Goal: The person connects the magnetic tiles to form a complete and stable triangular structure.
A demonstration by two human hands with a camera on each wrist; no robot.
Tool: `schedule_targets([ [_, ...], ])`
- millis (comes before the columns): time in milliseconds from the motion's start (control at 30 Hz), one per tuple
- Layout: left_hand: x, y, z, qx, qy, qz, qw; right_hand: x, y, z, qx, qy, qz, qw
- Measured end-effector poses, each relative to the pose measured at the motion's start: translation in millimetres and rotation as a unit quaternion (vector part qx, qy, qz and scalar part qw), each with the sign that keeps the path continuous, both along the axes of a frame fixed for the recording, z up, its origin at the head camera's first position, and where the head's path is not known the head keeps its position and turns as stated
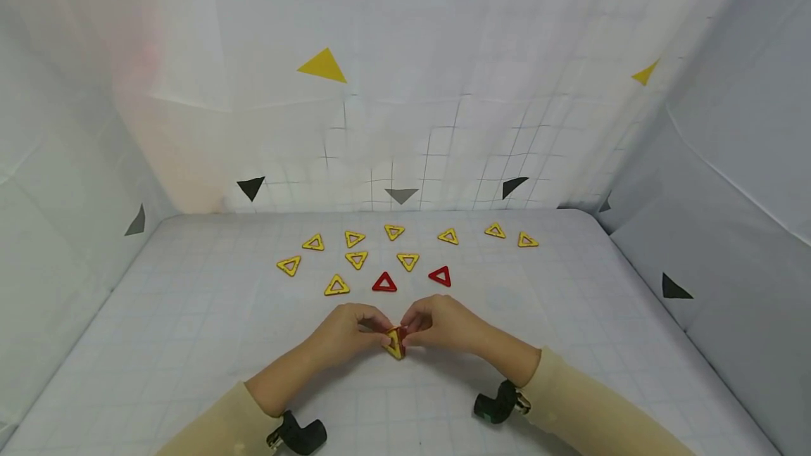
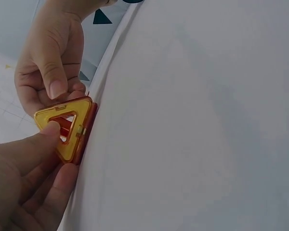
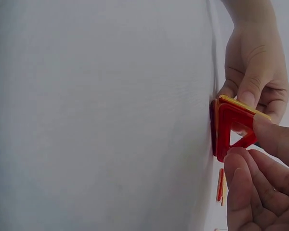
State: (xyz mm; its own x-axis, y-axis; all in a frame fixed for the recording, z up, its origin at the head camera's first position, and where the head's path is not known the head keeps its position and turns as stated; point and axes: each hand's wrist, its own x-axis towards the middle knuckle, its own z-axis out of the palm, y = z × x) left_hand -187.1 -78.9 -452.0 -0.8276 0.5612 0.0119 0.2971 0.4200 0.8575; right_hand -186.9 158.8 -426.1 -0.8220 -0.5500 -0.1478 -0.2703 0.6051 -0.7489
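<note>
Above the middle of the near tabletop, both hands hold a small cluster of triangular frame tiles that touch along their edges. My left hand (image 1: pixel 348 333) pinches the yellow triangle tile (image 2: pixel 80 107), its thumb over the tile's central opening. From the other side, my right hand (image 1: pixel 446 326) pinches a red triangle tile (image 3: pixel 224 127) between thumb and fingers. The yellow and red tiles stand tilted against each other, forming a corner. A darker red edge (image 3: pixel 213 127) shows beside them in the right wrist view; how it joins is partly hidden.
Two loose red triangle tiles, one of them (image 1: pixel 384 287) just beyond the hands, lie flat. Several yellow triangle tiles, such as one (image 1: pixel 337 290) at the left, are scattered farther back on the white table (image 1: pixel 209 315). White cloth walls (image 1: pixel 412 90) enclose the back and sides.
</note>
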Motion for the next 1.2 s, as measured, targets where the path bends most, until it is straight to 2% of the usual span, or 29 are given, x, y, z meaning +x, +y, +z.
schedule_targets([
  [367, -0.1, -10.7, 4.2, -0.038, -0.007, 0.014, 0.9991, 1.4, 14.7, 8.5, 0.007, 0.023, -0.005, 0.9997],
  [533, -1.5, -17.5, 1.9, -0.036, -0.006, 0.006, 0.9993, -0.7, 24.5, 12.0, 0.005, 0.041, 0.0, 0.9992],
  [633, -2.3, -23.0, 0.0, -0.04, -0.005, 0.008, 0.9992, -2.8, 33.1, 14.3, 0.005, 0.037, -0.007, 0.9993],
  [900, -6.0, -45.0, 0.7, -0.048, -0.008, 0.039, 0.998, -9.3, 62.3, 25.0, 0.004, 0.036, -0.044, 0.9984],
  [1200, -10.0, -75.3, 9.9, -0.06, -0.015, 0.099, 0.9932, -19.7, 91.9, 26.2, 0.025, 0.058, -0.111, 0.9918],
])
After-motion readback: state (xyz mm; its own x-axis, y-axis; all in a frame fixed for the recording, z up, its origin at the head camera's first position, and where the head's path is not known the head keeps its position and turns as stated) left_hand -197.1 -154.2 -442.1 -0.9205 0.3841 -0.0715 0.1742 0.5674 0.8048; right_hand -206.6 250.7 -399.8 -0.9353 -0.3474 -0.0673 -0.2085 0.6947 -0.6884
